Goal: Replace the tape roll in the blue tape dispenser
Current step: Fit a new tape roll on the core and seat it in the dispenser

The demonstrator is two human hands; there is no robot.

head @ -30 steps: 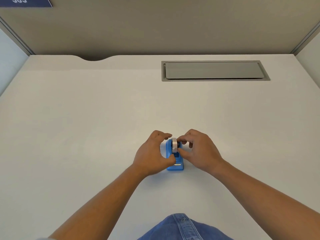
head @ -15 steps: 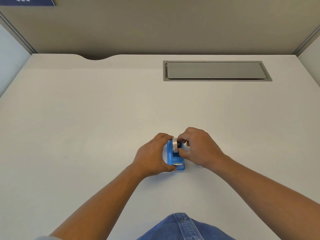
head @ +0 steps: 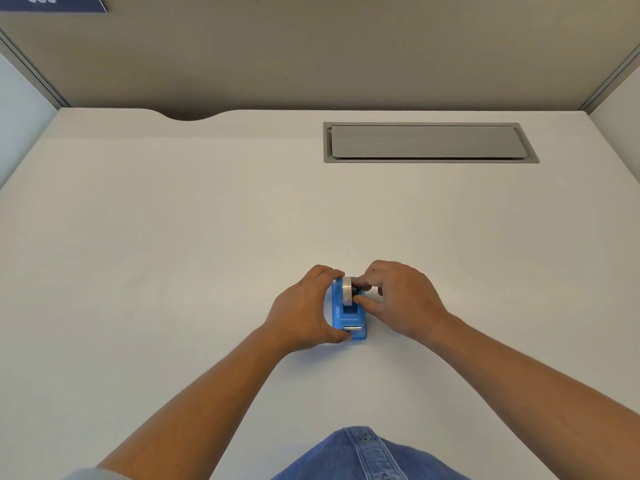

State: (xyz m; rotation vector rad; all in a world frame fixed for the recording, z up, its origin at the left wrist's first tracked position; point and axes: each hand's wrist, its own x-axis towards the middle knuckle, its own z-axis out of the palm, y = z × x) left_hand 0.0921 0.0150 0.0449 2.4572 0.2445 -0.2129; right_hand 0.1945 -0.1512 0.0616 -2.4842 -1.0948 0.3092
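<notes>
dispenser: the blue tape dispenser (head: 349, 315) stands on the white surface (head: 173, 254), near its front edge, cutter end toward the person.
roll: the tape roll (head: 347, 291) sits upright in the cradle at the far end, its dark core facing right.
left hand: the left hand (head: 304, 310) wraps the dispenser's left side, fingers curled over the far end, thumb at the near corner; likely bracing it against sliding.
right hand: the right hand (head: 398, 299) has fingers (head: 362, 300) pressed together, pinching the roll's core from the right, probably to seat or lift it.
stage: cannot tell which.
</notes>
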